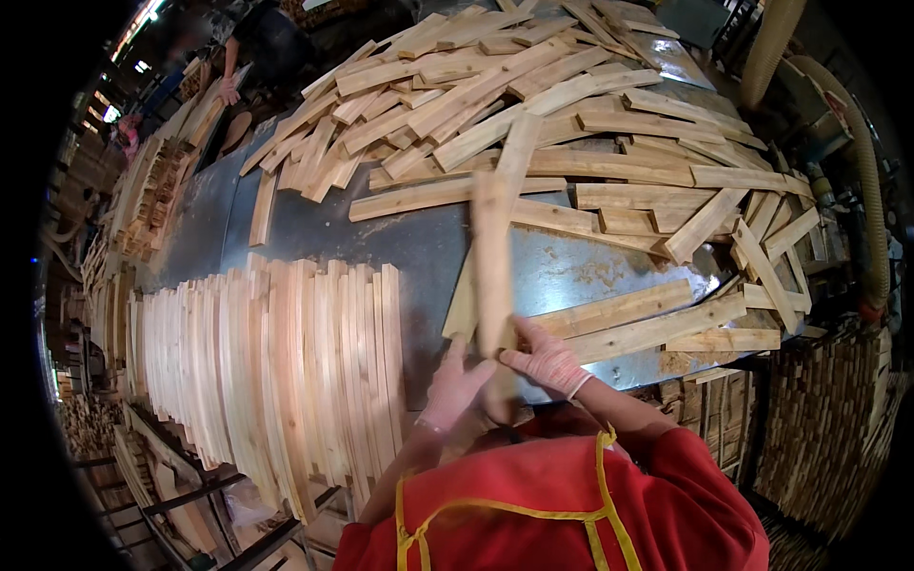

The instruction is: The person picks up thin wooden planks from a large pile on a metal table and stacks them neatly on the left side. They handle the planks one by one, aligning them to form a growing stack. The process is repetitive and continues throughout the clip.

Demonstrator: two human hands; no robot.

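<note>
Both my gloved hands grip one long curved wooden slat (pixel 493 257) that stands on edge over the metal table (pixel 419 252). My left hand (pixel 453 388) holds its near end from the left. My right hand (pixel 545 362) clasps it from the right, fingers wrapped over the wood. A second slat (pixel 463 303) leans just behind the held one. To the left lies a neat row of stacked curved slats (pixel 286 362). A loose heap of slats (pixel 571 124) covers the far and right part of the table.
Another person (pixel 249 48) stands at the table's far left end by more wood stacks (pixel 152 190). A flexible dust hose (pixel 862 181) runs down the right side. Stacked wood blocks (pixel 828 419) sit below the right edge. Racks (pixel 190 495) are at lower left.
</note>
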